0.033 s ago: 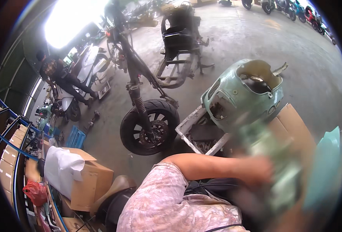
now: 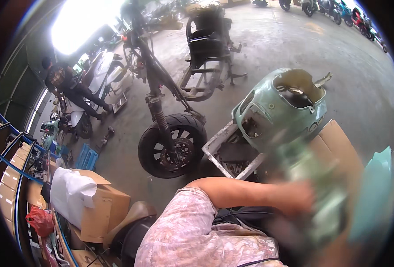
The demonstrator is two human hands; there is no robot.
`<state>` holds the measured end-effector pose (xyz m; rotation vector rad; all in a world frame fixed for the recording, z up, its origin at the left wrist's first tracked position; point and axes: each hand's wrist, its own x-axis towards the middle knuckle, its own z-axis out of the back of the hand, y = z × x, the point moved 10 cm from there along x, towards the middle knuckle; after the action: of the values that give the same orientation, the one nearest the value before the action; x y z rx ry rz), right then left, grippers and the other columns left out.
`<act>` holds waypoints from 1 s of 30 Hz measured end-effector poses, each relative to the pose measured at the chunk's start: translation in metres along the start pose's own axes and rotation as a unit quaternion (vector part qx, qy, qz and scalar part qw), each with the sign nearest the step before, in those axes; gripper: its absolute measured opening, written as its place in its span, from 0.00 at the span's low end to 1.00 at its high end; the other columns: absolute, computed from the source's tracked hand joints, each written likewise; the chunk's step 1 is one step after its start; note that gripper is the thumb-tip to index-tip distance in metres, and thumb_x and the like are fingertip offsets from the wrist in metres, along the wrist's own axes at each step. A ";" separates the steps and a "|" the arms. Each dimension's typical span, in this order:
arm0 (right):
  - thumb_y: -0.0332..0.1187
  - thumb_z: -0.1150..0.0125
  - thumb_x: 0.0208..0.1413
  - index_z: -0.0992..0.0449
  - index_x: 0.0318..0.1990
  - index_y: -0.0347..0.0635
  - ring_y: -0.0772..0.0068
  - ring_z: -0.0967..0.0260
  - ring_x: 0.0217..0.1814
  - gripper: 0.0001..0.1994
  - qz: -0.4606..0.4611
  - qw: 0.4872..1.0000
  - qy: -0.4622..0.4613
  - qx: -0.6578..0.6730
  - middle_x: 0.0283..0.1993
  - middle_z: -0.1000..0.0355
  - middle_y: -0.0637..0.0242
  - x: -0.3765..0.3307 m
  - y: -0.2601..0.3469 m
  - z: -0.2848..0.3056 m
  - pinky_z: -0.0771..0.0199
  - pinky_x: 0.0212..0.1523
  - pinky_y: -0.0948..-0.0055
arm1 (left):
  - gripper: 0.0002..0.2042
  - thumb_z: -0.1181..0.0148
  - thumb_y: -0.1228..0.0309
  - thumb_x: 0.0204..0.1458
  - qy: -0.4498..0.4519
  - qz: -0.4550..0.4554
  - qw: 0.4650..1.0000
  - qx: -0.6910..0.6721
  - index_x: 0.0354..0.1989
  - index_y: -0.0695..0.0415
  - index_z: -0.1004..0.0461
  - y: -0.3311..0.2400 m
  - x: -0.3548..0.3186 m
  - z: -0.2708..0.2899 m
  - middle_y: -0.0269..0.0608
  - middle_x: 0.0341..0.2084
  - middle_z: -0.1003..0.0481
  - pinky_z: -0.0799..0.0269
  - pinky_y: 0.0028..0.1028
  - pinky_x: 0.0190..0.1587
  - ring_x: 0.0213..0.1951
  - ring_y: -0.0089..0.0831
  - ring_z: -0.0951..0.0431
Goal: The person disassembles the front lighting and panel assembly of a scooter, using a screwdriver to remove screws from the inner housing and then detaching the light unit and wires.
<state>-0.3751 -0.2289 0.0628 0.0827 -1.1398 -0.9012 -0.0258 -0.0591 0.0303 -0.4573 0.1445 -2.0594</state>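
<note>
Head view: near right, the blurred left hand is at a pale-green part; I cannot tell either hand's grip.

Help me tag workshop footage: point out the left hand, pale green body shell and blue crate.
Left hand (image 2: 298, 196), head view: blurred middle.
Pale green body shell (image 2: 290, 120), head view: outer wall.
Blue crate (image 2: 86, 157), head view: central part.

You can read no words, numbers or signs here. On the boxes stacked to your left, you can see small white labels, but any print on them is too small to tell.
</note>
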 end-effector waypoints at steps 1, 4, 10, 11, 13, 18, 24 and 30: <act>0.44 0.43 0.60 0.23 0.32 0.37 0.49 0.32 0.35 0.17 -0.038 0.999 0.004 0.031 0.36 0.30 0.48 0.015 0.017 -0.002 0.30 0.35 0.55 | 0.30 0.27 0.54 0.24 0.003 0.003 1.000 0.009 0.41 0.51 0.26 -0.003 -0.003 -0.005 0.42 0.36 0.25 0.35 0.39 0.44 0.43 0.39 0.26; 0.37 0.45 0.63 0.22 0.36 0.34 0.50 0.30 0.38 0.13 0.085 0.995 0.054 0.020 0.38 0.28 0.46 0.037 0.060 -0.013 0.30 0.37 0.56 | 0.31 0.26 0.53 0.25 0.011 -0.007 0.999 0.037 0.42 0.51 0.26 -0.016 -0.012 -0.003 0.43 0.39 0.26 0.35 0.40 0.47 0.47 0.39 0.27; 0.35 0.40 0.57 0.27 0.43 0.39 0.77 0.34 0.33 0.11 -0.288 0.901 0.175 0.272 0.36 0.32 0.70 0.003 0.040 -0.081 0.32 0.34 0.77 | 0.32 0.27 0.54 0.27 -0.001 -0.041 0.998 0.047 0.46 0.50 0.27 -0.021 -0.017 0.003 0.47 0.44 0.28 0.36 0.42 0.51 0.49 0.41 0.30; 0.35 0.37 0.55 0.29 0.42 0.41 0.81 0.37 0.29 0.12 -0.275 0.903 0.214 0.254 0.34 0.35 0.72 0.005 0.070 -0.095 0.36 0.29 0.79 | 0.31 0.28 0.57 0.29 0.033 -0.039 0.998 0.025 0.47 0.50 0.28 -0.023 -0.015 0.008 0.48 0.46 0.29 0.37 0.42 0.54 0.49 0.42 0.30; 0.34 0.34 0.52 0.29 0.40 0.42 0.79 0.36 0.29 0.12 -0.287 0.896 0.245 0.235 0.30 0.33 0.73 0.002 0.105 -0.114 0.33 0.30 0.78 | 0.30 0.31 0.63 0.31 -0.006 -0.036 0.999 -0.010 0.50 0.50 0.29 -0.018 -0.021 0.009 0.52 0.49 0.31 0.38 0.45 0.58 0.53 0.43 0.32; 0.26 0.34 0.50 0.24 0.42 0.39 0.77 0.29 0.42 0.11 -0.156 0.871 0.450 0.120 0.39 0.25 0.67 -0.012 0.167 -0.174 0.28 0.44 0.75 | 0.21 0.39 0.68 0.41 0.003 -0.015 1.000 -0.016 0.48 0.51 0.28 -0.011 -0.028 0.025 0.51 0.51 0.29 0.38 0.42 0.58 0.52 0.43 0.30; 0.30 0.37 0.54 0.24 0.43 0.34 0.74 0.27 0.39 0.11 -0.207 0.793 0.550 0.162 0.38 0.23 0.63 -0.030 0.194 -0.204 0.27 0.43 0.73 | 0.20 0.41 0.70 0.44 0.019 -0.007 1.000 -0.023 0.50 0.50 0.28 -0.022 -0.018 0.020 0.51 0.52 0.30 0.39 0.42 0.59 0.54 0.42 0.30; 0.31 0.43 0.55 0.22 0.42 0.39 0.48 0.28 0.44 0.10 -0.006 0.768 0.640 0.042 0.42 0.24 0.54 -0.041 0.232 -0.237 0.28 0.49 0.61 | 0.21 0.41 0.70 0.44 0.023 0.005 0.998 -0.050 0.50 0.50 0.27 -0.021 -0.022 0.021 0.51 0.54 0.31 0.43 0.44 0.62 0.55 0.42 0.32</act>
<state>-0.0544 -0.1376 0.0369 0.6770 0.1250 -0.5678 -0.0249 -0.0283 0.0500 -0.4687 0.2782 -2.0596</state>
